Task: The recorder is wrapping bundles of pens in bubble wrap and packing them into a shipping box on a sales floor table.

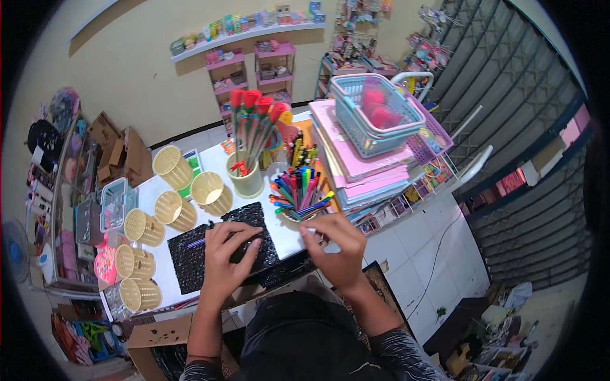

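Note:
My left hand (232,255) is over a black textured mat (185,266) on the white tabletop, its fingers apart. A purple pen (196,243) lies on the mat beside that hand. At the table's front edge, my right hand (336,240) is beside a cup packed with colourful pens and markers (301,193); its thumb and fingertips are near each other by the cup's rim, and whether they hold anything cannot be made out. Several cream perforated plastic baskets (212,193) stand left of and behind the mat. Artificial red roses (251,99) stand in a pale pot (249,181).
Stacked pink and blue folders (357,162) bear a light blue plastic basket (376,116) at the right. A second blue basket (116,205) sits at the left edge. Below the table is an open cardboard box (159,335). Metal folding gates (519,119) line the far right.

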Tool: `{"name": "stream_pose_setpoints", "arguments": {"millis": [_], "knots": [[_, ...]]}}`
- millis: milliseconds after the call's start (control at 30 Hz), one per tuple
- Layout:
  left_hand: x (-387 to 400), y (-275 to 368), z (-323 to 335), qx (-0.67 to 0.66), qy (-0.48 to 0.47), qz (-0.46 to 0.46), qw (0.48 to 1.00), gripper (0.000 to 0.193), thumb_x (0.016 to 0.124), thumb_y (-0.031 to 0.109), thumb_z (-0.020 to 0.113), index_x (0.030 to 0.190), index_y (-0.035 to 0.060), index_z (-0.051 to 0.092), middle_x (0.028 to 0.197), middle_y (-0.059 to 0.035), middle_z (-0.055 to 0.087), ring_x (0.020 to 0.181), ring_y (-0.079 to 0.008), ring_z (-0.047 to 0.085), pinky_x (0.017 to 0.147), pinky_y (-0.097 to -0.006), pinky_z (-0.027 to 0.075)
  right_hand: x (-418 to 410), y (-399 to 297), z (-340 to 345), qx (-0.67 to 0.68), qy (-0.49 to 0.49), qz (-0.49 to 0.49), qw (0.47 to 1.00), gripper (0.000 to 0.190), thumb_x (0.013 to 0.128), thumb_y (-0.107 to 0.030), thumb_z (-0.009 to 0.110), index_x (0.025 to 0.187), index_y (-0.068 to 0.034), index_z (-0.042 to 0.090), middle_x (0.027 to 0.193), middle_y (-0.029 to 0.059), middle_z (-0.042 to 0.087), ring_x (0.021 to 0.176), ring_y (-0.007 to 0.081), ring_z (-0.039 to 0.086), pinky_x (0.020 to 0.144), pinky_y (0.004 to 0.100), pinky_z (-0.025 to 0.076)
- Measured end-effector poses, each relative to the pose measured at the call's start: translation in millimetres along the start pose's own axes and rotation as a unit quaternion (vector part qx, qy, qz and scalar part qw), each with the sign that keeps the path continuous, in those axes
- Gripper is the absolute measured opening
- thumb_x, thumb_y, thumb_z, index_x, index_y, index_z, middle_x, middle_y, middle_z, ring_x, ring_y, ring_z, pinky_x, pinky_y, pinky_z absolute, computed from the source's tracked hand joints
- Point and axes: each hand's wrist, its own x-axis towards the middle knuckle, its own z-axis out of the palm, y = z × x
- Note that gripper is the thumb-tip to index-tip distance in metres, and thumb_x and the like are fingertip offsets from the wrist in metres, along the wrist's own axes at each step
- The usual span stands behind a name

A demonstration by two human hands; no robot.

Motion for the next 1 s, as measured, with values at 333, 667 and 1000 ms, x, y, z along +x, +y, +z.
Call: {"name": "stream_pose_setpoints", "arguments": {"millis": [333, 667, 1000], "knots": [[54, 40, 63, 0.012, -0.031, 0.097, 0.995, 0.036, 0.083, 0.017, 0.091, 0.118, 0.0132, 0.083, 0.117, -0.0031, 0.073, 0.117, -0.0245, 0.065, 0.110, -0.0455, 0.035, 5, 42, -16, 0.028, 0.044, 0.091, 0.994, 0.028, 0.093, 0.002, 0.084, 0.121, 0.004, 0.079, 0.106, 0.0140, 0.077, 0.085, 0.0165, 0.075, 0.075, 0.0298, 0.060], [58, 38, 74, 0.044, -0.030, 0.082, 0.995, 0.038, 0.085, 0.023, 0.092, 0.121, 0.0168, 0.083, 0.119, 0.0008, 0.074, 0.123, -0.0238, 0.064, 0.112, -0.0471, 0.032, 9, 39, -19, 0.077, 0.078, 0.077, 0.991, 0.019, 0.092, 0.006, 0.085, 0.110, 0.006, 0.080, 0.105, 0.0142, 0.080, 0.092, 0.0162, 0.079, 0.077, 0.0278, 0.064], [53, 38, 37, -0.046, 0.034, 0.140, 0.989, 0.025, 0.080, 0.012, 0.093, 0.104, 0.0115, 0.087, 0.097, 0.0004, 0.078, 0.098, -0.0198, 0.074, 0.100, -0.0411, 0.043, 12, -27, -52, 0.125, 0.133, -0.074, 0.981, 0.026, 0.090, 0.010, 0.085, 0.114, 0.005, 0.078, 0.110, 0.0210, 0.080, 0.099, 0.0271, 0.080, 0.090, 0.0366, 0.065]]}}
